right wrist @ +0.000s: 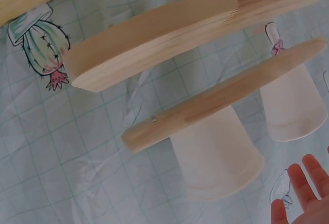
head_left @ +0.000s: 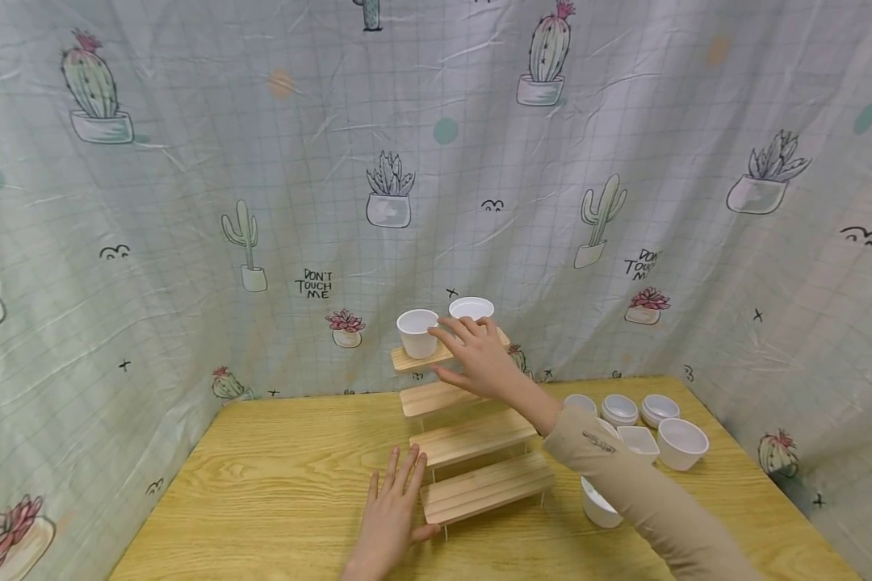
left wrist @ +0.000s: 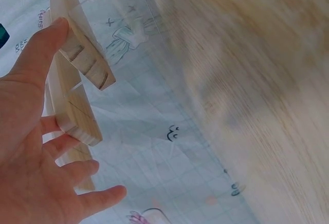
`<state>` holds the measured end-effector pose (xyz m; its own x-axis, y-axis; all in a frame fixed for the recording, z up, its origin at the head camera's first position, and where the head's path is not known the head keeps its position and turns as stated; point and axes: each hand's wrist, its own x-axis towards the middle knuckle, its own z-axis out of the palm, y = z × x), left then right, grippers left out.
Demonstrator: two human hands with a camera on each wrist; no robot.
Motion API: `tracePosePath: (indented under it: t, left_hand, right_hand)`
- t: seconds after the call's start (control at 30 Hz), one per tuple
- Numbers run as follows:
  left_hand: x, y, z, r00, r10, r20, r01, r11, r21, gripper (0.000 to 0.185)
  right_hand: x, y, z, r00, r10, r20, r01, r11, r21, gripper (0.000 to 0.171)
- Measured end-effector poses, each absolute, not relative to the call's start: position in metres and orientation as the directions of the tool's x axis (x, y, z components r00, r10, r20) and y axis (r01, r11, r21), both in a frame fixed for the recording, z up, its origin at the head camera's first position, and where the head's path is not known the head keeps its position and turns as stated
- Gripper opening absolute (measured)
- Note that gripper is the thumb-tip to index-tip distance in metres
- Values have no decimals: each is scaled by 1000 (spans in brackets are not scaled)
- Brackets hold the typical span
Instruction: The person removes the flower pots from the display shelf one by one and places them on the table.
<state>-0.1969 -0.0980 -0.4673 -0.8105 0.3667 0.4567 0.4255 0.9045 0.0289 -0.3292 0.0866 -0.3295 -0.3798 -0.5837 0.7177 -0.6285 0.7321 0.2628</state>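
Note:
A four-step wooden riser [head_left: 472, 436] stands on the wooden table [head_left: 276, 484]. Its top step holds two upright white plastic cups, one on the left [head_left: 417, 332] and one on the right [head_left: 471, 310]. My right hand [head_left: 477, 355] hovers over that top step with its fingers spread, just in front of the right cup and holding nothing. The right wrist view shows both cups [right wrist: 216, 154] [right wrist: 290, 108] on the step [right wrist: 216, 103], with my fingertips [right wrist: 303, 193] apart from them. My left hand [head_left: 394, 504] lies flat on the table, thumb against the bottom step's left end [left wrist: 77, 54].
Several white bowls and cups sit on the table to the right of the riser, among them a large bowl [head_left: 681, 442], stacked small bowls [head_left: 620, 409] [head_left: 659, 409], a square dish [head_left: 638, 441] and a cup [head_left: 599, 504] under my sleeve. Cactus-print cloth [head_left: 189, 202] encloses the table.

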Motion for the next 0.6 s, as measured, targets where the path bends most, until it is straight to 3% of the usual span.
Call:
tracePosePath:
  t: [0.3,0.6]
  left_hand:
    - [-196,-98,-466,-855,354,379,409,909,74,96]
    - [-196,-98,-465,-860,356,366,412,907,85,96]
  right_hand:
    - [-338,73,-330,-450,-561,695,-612,760,217,55]
    - [-349,59,-331,-489,-544,682,-600,777,190,55]
